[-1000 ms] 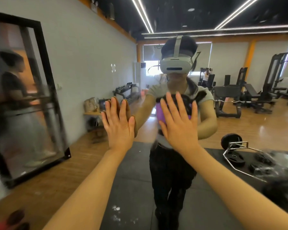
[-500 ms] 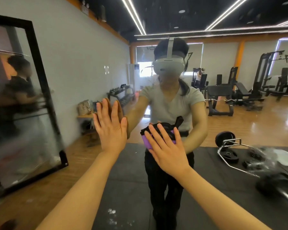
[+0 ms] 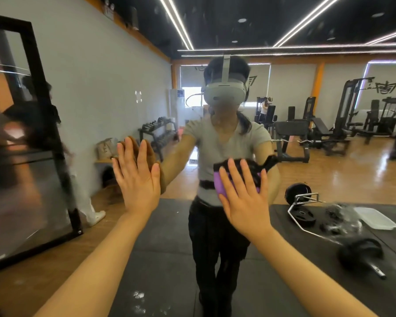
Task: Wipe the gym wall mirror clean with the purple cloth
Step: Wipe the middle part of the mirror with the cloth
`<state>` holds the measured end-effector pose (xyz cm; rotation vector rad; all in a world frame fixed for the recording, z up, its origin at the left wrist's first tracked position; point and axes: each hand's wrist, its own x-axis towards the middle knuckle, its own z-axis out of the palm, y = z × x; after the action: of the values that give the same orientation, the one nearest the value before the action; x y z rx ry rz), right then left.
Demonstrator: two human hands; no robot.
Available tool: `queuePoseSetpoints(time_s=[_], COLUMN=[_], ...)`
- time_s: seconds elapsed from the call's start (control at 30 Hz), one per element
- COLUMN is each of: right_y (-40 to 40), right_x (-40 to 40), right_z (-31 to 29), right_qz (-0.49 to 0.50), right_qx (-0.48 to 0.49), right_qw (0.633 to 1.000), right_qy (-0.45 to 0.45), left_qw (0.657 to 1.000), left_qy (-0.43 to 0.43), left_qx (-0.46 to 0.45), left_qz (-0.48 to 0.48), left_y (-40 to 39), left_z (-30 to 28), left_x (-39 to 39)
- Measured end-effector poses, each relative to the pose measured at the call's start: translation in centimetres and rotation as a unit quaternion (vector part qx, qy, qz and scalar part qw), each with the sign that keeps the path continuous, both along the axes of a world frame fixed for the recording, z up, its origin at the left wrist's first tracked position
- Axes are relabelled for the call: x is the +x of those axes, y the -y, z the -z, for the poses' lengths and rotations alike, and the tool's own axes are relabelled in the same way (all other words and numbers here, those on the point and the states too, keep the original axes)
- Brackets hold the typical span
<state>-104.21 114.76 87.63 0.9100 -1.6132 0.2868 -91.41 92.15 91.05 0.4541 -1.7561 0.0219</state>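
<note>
Both hands were flat on the wall mirror (image 3: 329, 168), fingers straight. Left hand (image 3: 136, 179) pressed bare glass, grip splayed and holding nothing, meeting its own reflection just left of the reflected person's torso (image 3: 224, 161). Right hand (image 3: 245, 195) pinned the purple cloth (image 3: 220, 187) against the mirror at the reflected waist line, grip spread flat over it, not curled round it. Purple showed at the left edge of that hand; a black fringe or backing of the cloth (image 3: 270, 161) stuck out above and to the right of the fingertips

Versus 0.5 s back: right hand and cloth had shifted right and slightly up across the glass, off the reflected belt and toward the reflected far arm. Left hand stayed planted at roughly the same spot on the mirror. A second, black-framed mirror (image 3: 55, 156) leaned at the far left of the wall mirror, image in it smeared with blur. Reflected weight plates and barbell (image 3: 306, 216) lay on the dark mat to the right of the cloth hand, low in the mirror
</note>
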Motion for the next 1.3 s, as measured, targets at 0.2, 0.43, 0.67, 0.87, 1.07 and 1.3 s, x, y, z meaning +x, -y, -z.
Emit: queuePoseSetpoints(time_s=[0.2, 0.43, 0.67, 0.87, 1.07, 1.3], right_y=[-1.6, -2.4, -1.4, -2.1, -3.6, -5.7], right_x=[-0.4, -1.4, -1.2, -0.6, -1.4, -3.1], right_z=[2.7, -8.0, -5.3, 2.3, -2.6, -8.6], right_qz=[0.025, 0.028, 0.021, 0.046, 0.051, 0.047], right_qx=[0.059, -0.020, -0.071, -0.002, -0.014, -0.039], right_qw=[0.998, 0.999, 0.997, 0.999, 0.999, 0.998], right_qy=[-0.017, -0.006, 0.019, 0.011, 0.005, 0.001], left_qw=[1.000, 1.000, 1.000, 0.999, 0.981, 0.950], left_qy=[0.000, 0.016, 0.020, -0.006, 0.046, 0.119], left_qx=[0.001, 0.016, 0.020, 0.027, -0.170, -0.278], left_qz=[-0.004, 0.001, 0.008, 0.018, 0.081, 0.074], left_y=[0.0, -0.2, -0.2, -1.3, -6.0, -8.9], left_z=[0.0, -0.1, -0.1, -0.3, -1.5, -0.5], left_x=[0.1, 0.5, 0.6, 0.5, -1.3, -4.8])
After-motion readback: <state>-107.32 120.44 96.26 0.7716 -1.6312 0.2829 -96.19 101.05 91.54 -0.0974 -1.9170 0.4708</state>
